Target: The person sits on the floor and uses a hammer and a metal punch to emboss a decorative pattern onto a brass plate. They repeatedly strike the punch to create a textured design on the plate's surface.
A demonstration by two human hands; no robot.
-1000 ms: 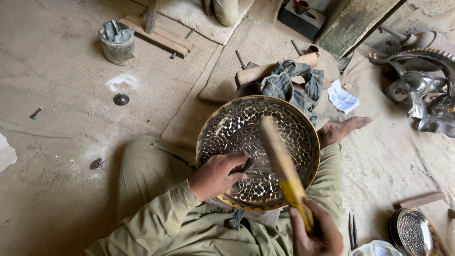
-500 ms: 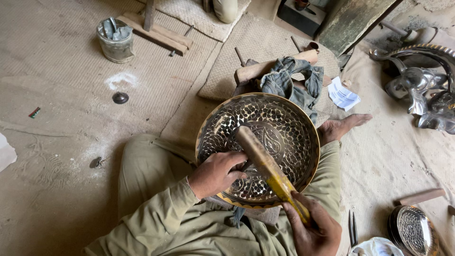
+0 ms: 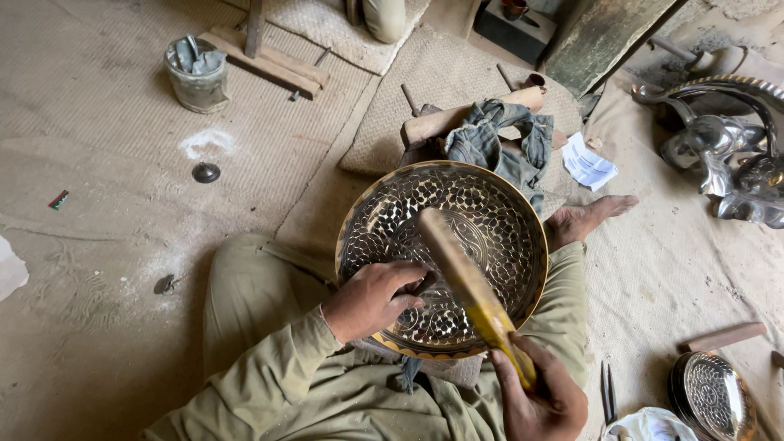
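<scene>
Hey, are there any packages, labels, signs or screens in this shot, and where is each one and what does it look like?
Printed paper sheet: on the floor mat right of the engraved brass bowl, near the bare foot; white, crumpled, with dark print too small to make out.
Small wrapper: on the floor at far left; narrow, red and green.
No signs or screens show.

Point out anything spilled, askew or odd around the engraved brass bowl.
A patch of white powder lies spilled on the floor mat near the tin can. A crumpled paper lies loose by the person's bare foot. The brass bowl itself looks undamaged, tilted on the lap.
</scene>
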